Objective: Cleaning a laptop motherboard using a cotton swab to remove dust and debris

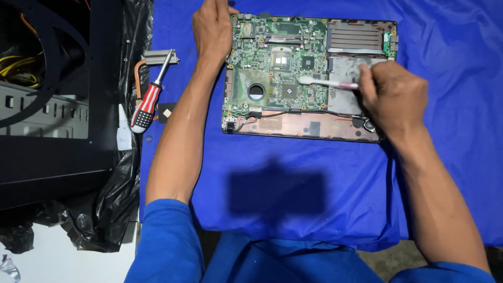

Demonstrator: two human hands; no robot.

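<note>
The right hand [393, 97] pinches a white-tipped swab [327, 83], its tip on the green laptop motherboard [277, 63] between both hands. The left hand [212, 29] presses flat on the board's far left corner. Left of that forearm lie a red-and-white-handled screwdriver [149, 99] and copper heatsink [157, 56] on the blue-covered surface [445, 157].

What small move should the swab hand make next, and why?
Probably ease the cotton swab tip leftward and down onto the square chip; the tip hovers just above-right of it, while the left hand steadies the motherboard corner.
</note>
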